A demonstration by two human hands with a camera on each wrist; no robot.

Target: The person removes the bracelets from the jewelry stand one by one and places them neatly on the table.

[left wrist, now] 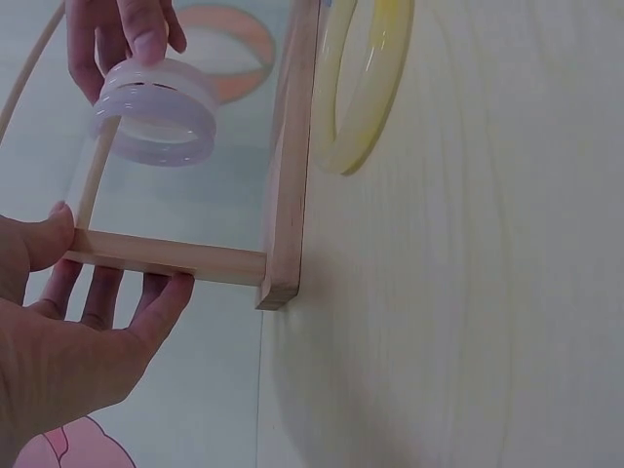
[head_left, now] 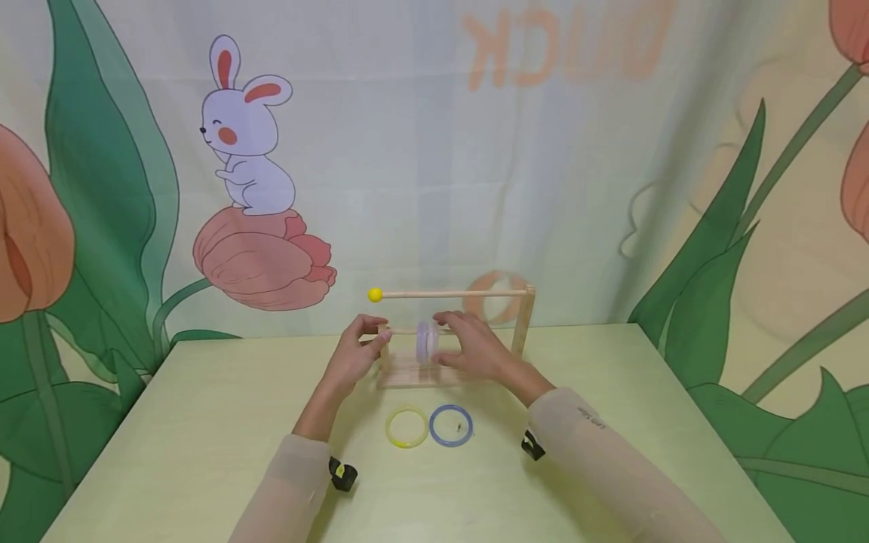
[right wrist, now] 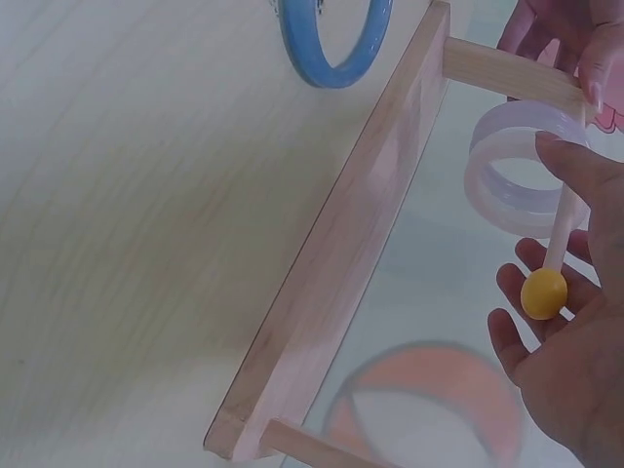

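Note:
A wooden rack [head_left: 448,373] stands on the table with two horizontal rods at different heights. My left hand [head_left: 354,353] grips its shorter left upright [left wrist: 166,255], thumb on one side and fingers on the other. A lavender bangle [left wrist: 156,146] and a whitish bangle [right wrist: 487,200] hang side by side on the lower rod. Around the rod's yellow ball end [right wrist: 544,293], my right hand [head_left: 475,347] has its fingers spread, with the thumb at the whitish bangle's rim. In the head view this ball is hidden behind the right hand.
A yellow bangle [head_left: 406,427] and a blue bangle [head_left: 451,426] lie side by side on the table [head_left: 224,422] before the rack. The upper rod [head_left: 455,294] ends in another yellow ball [head_left: 375,295]. A printed curtain [head_left: 380,151] hangs behind.

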